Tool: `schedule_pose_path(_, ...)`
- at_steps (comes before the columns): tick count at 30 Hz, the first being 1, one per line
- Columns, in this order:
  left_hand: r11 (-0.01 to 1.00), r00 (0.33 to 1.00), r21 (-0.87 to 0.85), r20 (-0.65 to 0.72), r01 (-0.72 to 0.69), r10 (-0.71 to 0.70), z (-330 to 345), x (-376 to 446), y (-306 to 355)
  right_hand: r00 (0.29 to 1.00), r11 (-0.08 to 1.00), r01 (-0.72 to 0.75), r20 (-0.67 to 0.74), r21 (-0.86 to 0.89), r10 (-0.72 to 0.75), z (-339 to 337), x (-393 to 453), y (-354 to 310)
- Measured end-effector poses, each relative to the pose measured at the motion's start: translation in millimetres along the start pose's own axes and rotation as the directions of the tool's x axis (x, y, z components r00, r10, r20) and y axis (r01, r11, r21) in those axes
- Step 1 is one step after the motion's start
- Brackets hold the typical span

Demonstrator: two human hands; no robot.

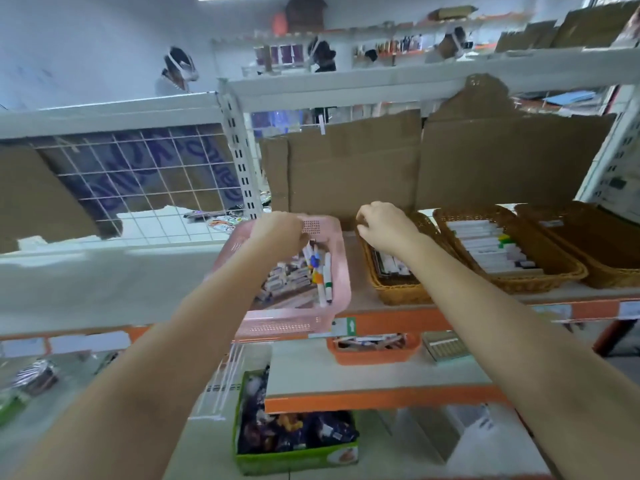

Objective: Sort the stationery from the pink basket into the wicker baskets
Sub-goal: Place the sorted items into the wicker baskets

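Note:
The pink basket (287,327) stands on the shelf edge, holding markers (323,275) and small boxed stationery. My left hand (277,233) reaches down into its far end, fingers curled around the tops of a few markers. My right hand (384,226) hovers over the far end of the first wicker basket (398,292), fingers curled downward; what they hold, if anything, is hidden. That basket holds some flat dark and white items. The second wicker basket (554,275) holds rows of white markers. A third wicker basket (609,268) sits at the far right.
Cardboard sheets (381,168) back the shelf behind the baskets. A wire grid (138,178) lies to the left. Below are an orange tray (374,355), a lower shelf board (346,375) and a green box (294,455) of dark packets.

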State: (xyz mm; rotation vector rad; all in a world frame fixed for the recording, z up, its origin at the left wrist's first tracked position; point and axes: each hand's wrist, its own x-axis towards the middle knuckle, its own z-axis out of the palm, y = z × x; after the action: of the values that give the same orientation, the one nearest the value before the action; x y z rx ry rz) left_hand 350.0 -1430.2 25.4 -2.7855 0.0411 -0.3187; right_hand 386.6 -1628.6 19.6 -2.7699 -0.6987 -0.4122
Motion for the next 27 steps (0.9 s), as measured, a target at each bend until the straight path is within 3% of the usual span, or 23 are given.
schedule_pose_path(7, 0.997, 0.997, -0.033, 0.027, 0.075, -0.075, 41, -20, -71, 0.995, 1.000, 0.022, 0.100, 0.002, -0.022, 37, 31, -67)
schedule_pose_path(11, 0.978, 0.983, -0.147, 0.130, 0.147, -0.128, 66, -26, -81, 0.975, 1.000, 0.007, 0.222, -0.009, -0.005, 68, 42, -79)
schedule_pose_path(19, 0.995, 0.986, -0.069, 0.155, 0.075, -0.063, 101, -5, -89, 0.924, 0.999, 0.052, 0.379, -0.001, -0.048, 107, 97, -82)
schedule_pose_path(23, 0.987, 0.987, -0.130, 0.141, 0.091, -0.072, 111, 11, -91, 0.888, 0.988, 0.154, 0.436, 0.023, -0.149, 119, 132, -84)
schedule_pose_path(27, 0.985, 0.993, -0.164, 0.111, 0.061, -0.043, 121, 22, -92, 0.856, 0.966, 0.196, 0.450, 0.170, -0.253, 139, 149, -94)
